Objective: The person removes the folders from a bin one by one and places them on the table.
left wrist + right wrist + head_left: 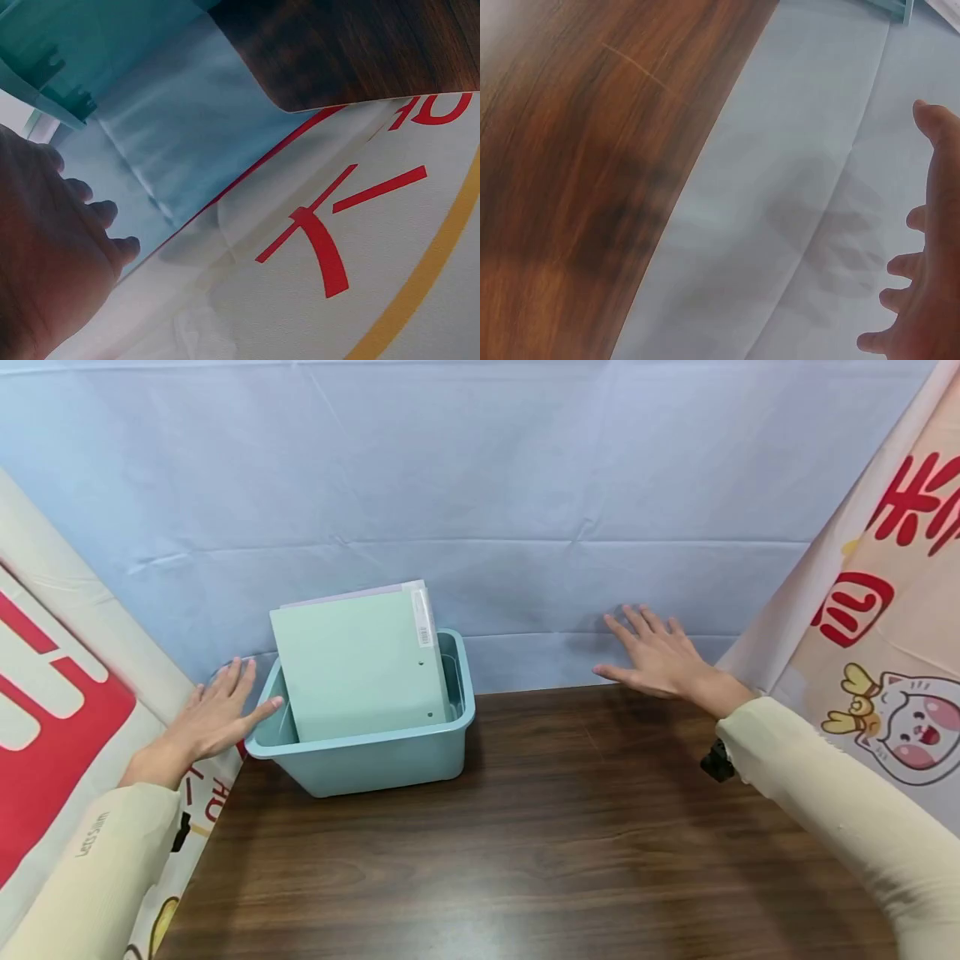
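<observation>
Folders [352, 668] stand in the bin [375, 768]; left hand [215, 712] beside it, right hand [660, 660] well to its right, all fingers apart.

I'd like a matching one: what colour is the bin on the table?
The bin is pale blue-green; the head view shows it best.

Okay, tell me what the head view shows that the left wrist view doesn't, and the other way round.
Only the head view shows the right hand and the cartoon face on the banner beyond it. Only the left wrist view shows the rounded corner of the wooden table. Both show the left hand, the basin, the table and the blue cloth.
</observation>
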Available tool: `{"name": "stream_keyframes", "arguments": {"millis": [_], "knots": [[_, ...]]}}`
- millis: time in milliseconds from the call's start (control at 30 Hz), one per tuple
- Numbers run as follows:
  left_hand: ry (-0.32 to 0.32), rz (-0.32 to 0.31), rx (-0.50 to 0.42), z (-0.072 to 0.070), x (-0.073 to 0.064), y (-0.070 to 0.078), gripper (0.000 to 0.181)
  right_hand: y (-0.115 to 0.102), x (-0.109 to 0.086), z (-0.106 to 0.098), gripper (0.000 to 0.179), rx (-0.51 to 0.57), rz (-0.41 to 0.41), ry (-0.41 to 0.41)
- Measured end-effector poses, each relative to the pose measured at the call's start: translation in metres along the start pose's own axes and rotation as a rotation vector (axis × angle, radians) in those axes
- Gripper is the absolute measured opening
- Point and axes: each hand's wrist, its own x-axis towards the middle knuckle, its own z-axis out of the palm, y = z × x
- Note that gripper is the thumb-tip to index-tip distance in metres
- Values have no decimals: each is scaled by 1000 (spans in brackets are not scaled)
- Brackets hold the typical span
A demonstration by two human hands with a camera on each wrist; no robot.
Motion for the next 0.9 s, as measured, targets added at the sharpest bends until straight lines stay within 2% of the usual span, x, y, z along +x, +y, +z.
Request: {"name": "stream_keyframes", "arguments": {"millis": [233, 533, 900], "knots": [[-1, 37, -34, 6, 2, 3, 96, -11, 2, -2, 98, 22, -54, 41], [31, 75, -22, 8, 5, 8, 95, -31, 15, -5, 91, 13, -143, 132], [30, 102, -10, 12, 10, 11, 96, -64, 40, -21, 91, 132, -248, 116]]}}
